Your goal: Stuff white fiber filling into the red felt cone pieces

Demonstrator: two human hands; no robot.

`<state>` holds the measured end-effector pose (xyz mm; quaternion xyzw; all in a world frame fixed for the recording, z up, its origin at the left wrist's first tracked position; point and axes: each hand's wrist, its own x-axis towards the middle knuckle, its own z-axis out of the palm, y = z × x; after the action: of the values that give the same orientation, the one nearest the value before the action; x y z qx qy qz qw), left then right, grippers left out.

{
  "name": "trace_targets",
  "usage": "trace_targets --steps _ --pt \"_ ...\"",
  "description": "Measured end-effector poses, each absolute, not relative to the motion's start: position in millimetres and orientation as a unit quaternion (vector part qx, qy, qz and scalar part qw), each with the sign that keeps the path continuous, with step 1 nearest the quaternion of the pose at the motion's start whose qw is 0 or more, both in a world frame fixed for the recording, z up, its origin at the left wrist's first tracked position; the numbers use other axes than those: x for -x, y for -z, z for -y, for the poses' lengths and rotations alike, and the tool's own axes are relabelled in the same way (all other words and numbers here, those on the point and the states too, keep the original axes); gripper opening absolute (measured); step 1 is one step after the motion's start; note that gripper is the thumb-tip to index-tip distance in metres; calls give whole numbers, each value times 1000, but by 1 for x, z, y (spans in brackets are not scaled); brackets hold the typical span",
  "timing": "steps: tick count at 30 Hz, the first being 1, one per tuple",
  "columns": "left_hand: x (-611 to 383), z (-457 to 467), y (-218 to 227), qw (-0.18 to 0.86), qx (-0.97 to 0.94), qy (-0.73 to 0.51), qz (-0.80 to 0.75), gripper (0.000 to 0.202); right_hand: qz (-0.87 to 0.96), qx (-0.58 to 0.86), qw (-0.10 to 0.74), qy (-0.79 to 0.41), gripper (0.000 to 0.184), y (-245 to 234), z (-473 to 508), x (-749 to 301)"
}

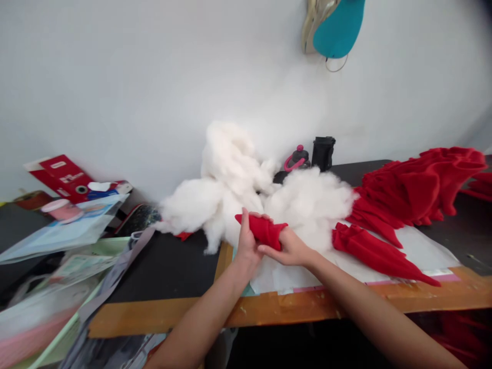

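Observation:
A pointed red cloth tube (265, 230) is held between both hands above the front of the table, its narrow tip to the left. My left hand (249, 245) is wrapped round it from below, thumb up near the tip. At the wider end is my right hand (294, 247), with its thumb along the lower side and its fingers hidden at or inside the opening. Fluffy white stuffing (226, 189) is heaped just behind the hands. To the right lies another red pointed tube (378, 251), plump and gathered at its wide end.
A large pile of red cloth pieces (415, 189) covers the table's right side. At the wall stand a dark bottle with a pink strap (298, 158) and a black pouch (323, 152). A green-rimmed basket (69, 328), a pink tape roll (62, 210) and a red box (63, 177) are left.

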<state>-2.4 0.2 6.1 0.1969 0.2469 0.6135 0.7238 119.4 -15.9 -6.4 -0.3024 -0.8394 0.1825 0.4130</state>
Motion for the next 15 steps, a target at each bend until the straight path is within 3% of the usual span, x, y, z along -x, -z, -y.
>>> trace_targets --steps 5,11,15 --pt "7 -4 -10 729 -199 -614 -230 61 821 298 473 -116 34 11 18 -113" --pt "12 -4 -19 680 -209 -658 -246 33 859 284 400 -148 31 13 19 -110" --pt "13 -6 -17 705 -188 -640 -241 24 839 296 426 -163 29 12 17 -112"
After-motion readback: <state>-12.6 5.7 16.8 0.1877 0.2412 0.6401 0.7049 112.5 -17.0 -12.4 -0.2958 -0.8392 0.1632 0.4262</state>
